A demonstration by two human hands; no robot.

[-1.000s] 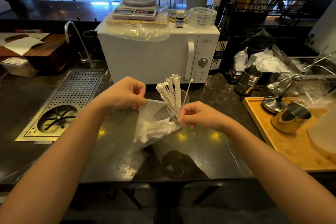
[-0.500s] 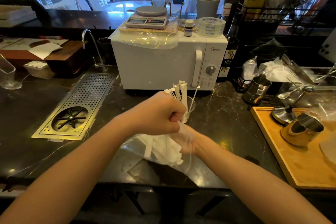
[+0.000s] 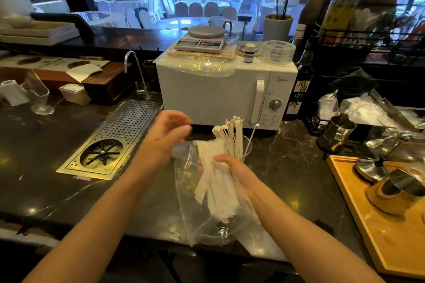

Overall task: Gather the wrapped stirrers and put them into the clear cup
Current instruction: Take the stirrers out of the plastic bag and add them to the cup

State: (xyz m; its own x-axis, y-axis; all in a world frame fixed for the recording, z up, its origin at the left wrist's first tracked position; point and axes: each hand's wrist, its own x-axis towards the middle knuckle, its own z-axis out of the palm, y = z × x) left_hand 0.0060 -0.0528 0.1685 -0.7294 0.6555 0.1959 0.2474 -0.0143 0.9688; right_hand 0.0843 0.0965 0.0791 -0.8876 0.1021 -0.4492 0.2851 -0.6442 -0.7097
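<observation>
A clear cup [image 3: 246, 147] stands on the dark counter in front of the microwave, with several white wrapped stirrers [image 3: 232, 136] upright in it. Just in front of it lies a clear plastic bag [image 3: 207, 223] holding a bundle of wrapped stirrers [image 3: 215, 187]. My right hand [image 3: 233, 169] reaches into the bag and is closed around the top of that bundle. My left hand [image 3: 165, 138] is blurred at the bag's mouth on the left, its fingers loosely apart with nothing seen between them.
A white microwave [image 3: 218, 99] with a scale on top stands right behind the cup. A metal drain grate [image 3: 110, 145] lies to the left, a tap behind it. A wooden tray [image 3: 372, 220] with metal jugs is at the right. A glass [image 3: 40, 101] stands far left.
My left hand has let go of its fist grip on the bag and opened. My right hand has lifted the stirrer bundle up inside the bag. The camera has come closer.
</observation>
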